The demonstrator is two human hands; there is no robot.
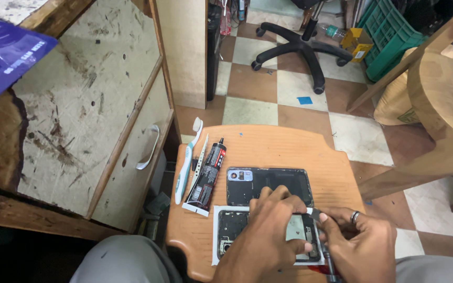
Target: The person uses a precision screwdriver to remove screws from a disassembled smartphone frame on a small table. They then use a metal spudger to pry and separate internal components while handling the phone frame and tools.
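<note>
The left hand [268,230] lies curled over an opened phone body [237,228] on a white sheet [217,236] atop a small wooden stool [268,144], fingertips pressing its upper edge and hiding most of its middle. The right hand [360,243], wearing a ring, pinches a thin metal tool [325,251] whose tip is hard to make out and whose lower end is cut off. Just behind lies the dark back cover [268,183]; left of it, a black glue tube [205,178], tweezers [200,157] and a toothbrush [187,162].
</note>
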